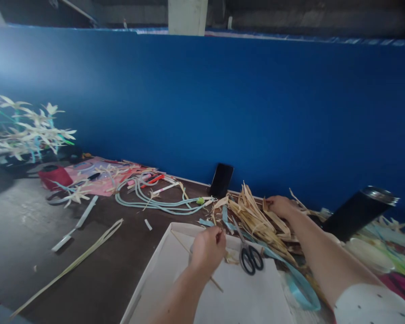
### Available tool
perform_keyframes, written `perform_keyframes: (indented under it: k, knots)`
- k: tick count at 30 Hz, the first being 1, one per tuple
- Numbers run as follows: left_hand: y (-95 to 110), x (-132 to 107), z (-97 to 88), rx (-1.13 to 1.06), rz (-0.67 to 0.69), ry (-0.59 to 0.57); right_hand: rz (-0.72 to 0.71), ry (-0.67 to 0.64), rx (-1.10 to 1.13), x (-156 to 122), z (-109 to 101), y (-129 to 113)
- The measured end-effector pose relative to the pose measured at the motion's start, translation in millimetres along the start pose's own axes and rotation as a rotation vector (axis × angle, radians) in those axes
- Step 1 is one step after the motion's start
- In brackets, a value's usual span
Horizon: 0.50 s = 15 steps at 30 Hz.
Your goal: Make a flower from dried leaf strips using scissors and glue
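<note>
Above a white shallow box (148, 274), my left hand (207, 252) is closed with its fingers curled together. Whatever those fingers hold is hidden. A thin stick (217, 284) passes under the left wrist across the box. Scissors (251, 258) with black handles lie on the box's far right part, blades pointing away. My right hand (280, 207) reaches to a heap of dried husks (249, 211), its fingers pinched on a husk piece at the heap's right side. A light blue ribbon (300, 279) curls along the heap's near side.
A dark phone (222, 180) leans against the blue partition (202, 103). A black tumbler (357, 213) tilts beside my right forearm. Pale blue cords (155, 204), pens and scraps lie at the back. Left are a looped straw strip (77, 258) and pale husk flowers (30, 126).
</note>
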<state>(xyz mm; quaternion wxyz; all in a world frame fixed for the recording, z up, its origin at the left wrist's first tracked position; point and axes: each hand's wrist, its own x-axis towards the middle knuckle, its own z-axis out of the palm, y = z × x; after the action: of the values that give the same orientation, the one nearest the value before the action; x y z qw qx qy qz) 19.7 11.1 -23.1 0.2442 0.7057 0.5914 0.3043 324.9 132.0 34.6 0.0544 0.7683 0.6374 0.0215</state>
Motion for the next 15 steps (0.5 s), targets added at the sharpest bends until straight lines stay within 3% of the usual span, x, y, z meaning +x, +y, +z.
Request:
perform_keyframes:
  k: [4,7,12,15]
  knots:
    - [0,1,1.8,0.006,0.013,0.01,-0.043,-0.1,-0.029,-2,1,-17]
    - [0,1,2.1,0.019,0.016,0.016,-0.05,-0.1,-0.063,-5,3,-25]
    - [3,1,-0.7,0.041,0.003,-0.008,-0.041,0.0,-0.084,-9,0,-26]
    - [4,0,-1.2,0.04,0.012,-0.007,0.059,0.134,-0.051,-8,-15,-13]
